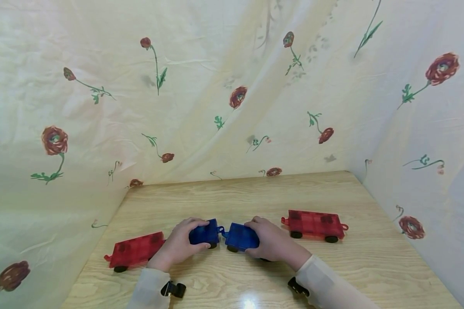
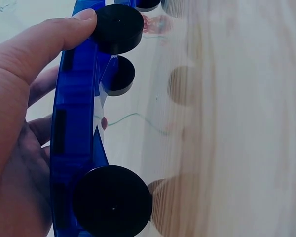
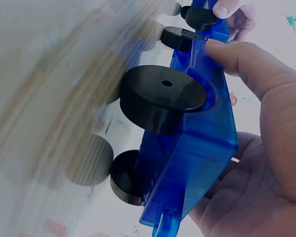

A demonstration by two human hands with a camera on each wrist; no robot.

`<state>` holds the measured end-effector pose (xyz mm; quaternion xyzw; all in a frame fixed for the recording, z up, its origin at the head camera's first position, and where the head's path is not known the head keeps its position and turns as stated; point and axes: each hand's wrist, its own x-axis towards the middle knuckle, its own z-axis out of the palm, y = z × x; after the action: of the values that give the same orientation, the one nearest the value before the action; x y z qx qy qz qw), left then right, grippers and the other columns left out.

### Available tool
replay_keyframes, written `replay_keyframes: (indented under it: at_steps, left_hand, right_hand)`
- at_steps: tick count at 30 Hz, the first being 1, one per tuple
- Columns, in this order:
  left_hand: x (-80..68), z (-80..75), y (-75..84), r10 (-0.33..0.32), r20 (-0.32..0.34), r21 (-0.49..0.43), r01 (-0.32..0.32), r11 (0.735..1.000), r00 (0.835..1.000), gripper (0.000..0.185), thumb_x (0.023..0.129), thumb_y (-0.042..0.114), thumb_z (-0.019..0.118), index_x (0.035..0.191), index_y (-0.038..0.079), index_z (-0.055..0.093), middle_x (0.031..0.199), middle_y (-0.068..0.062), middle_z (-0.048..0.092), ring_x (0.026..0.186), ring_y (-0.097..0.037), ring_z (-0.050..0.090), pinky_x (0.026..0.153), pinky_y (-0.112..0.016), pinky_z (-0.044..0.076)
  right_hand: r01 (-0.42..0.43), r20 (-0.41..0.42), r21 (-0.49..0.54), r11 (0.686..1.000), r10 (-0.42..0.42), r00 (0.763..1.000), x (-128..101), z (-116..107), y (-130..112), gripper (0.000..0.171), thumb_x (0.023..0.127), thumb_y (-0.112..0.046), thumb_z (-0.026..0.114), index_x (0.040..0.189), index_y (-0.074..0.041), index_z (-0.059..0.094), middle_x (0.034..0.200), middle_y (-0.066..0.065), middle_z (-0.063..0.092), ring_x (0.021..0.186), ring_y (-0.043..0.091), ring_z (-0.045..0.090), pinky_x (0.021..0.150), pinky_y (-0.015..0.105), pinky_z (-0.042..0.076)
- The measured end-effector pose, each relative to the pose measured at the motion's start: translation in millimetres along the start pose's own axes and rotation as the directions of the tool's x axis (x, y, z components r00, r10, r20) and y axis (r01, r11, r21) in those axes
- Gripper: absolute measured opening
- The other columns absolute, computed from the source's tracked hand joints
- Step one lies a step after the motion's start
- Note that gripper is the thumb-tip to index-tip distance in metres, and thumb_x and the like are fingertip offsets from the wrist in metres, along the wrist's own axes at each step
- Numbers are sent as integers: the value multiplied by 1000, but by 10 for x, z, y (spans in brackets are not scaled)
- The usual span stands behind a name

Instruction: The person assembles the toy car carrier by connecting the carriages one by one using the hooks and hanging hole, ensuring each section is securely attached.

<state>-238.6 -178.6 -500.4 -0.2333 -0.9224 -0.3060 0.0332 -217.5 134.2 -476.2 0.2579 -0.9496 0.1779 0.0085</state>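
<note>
Flowery cloth (image 1: 232,86) hangs all around my wooden surface (image 1: 255,193). From my head view, my left hand (image 1: 179,244) curls around one blue toy car (image 1: 205,234), and my right hand (image 1: 270,242) curls around the other blue toy car (image 1: 240,236). Both cars sit in the middle of the surface, nose to nose, and their little hooks look like they touch. I cannot tell if the hooks are really joined. A red car (image 1: 136,250) waits just beside my left hand, and another red car (image 1: 315,224) sits near my right hand.

From my left wrist, my thumb (image 2: 44,39) presses the blue car's edge (image 2: 74,128) right by a black wheel (image 2: 117,28). My grip is tight around the car. The wheels are near the wood, but I cannot tell if they touch it.

From my right wrist, my fingers wrap the blue car's body (image 3: 197,158), and a big black wheel (image 3: 163,96) fills the view. Far up, I can see the fingertips of my left hand (image 3: 229,12) on the other car.

I think the hooks could miss each other if I tilt one car. If I push too hard, a car could roll off on its wheels or bump the red one next to my left hand.

The wood is blurry in both wrist views. My hands hide most of each blue car from above.
</note>
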Motion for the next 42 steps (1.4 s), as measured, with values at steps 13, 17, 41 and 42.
replay_keyframes:
  at_steps: [13, 17, 41, 42]
  left_hand:
    - [-6, -3, 59, 37, 21, -4, -37, 999, 999, 60, 78, 45, 79, 133, 35, 56, 132, 18, 48, 127, -17, 43, 101, -52, 38]
    - [-2, -8, 62, 26, 21, -2, -26, 1000, 999, 61, 77, 45, 79, 133, 35, 56, 132, 16, 49, 127, -18, 43, 101, -52, 38]
    - [-3, -15, 56, 23, 71, 16, -24, 1000, 997, 63, 78, 47, 77, 135, 35, 54, 135, 15, 46, 129, -20, 41, 101, -53, 38]
    - [-1, -12, 53, 21, 80, 24, -23, 999, 997, 63, 78, 47, 77, 135, 35, 54, 135, 16, 46, 129, -20, 41, 101, -54, 38]
  right_hand:
    - [-4, 10, 8, 1000, 4, 1000, 5, 33, 6, 75, 76, -54, 76, 136, -15, 54, 122, -1, 54, 105, 17, 54, 86, 41, 52]
    - [-7, 14, 11, 1000, 6, 1000, 5, 34, 10, 75, 76, -55, 75, 137, -16, 54, 123, -1, 54, 106, 16, 54, 86, 41, 52]
    - [-1, 23, 30, 1000, 0, 1000, -4, -12, 25, 73, 76, -50, 77, 135, -14, 55, 120, -3, 54, 104, 16, 54, 87, 41, 51]
    - [0, 22, 30, 1000, -1, 1000, -3, -10, 30, 73, 76, -50, 77, 135, -14, 55, 120, -3, 54, 104, 16, 54, 86, 41, 51]
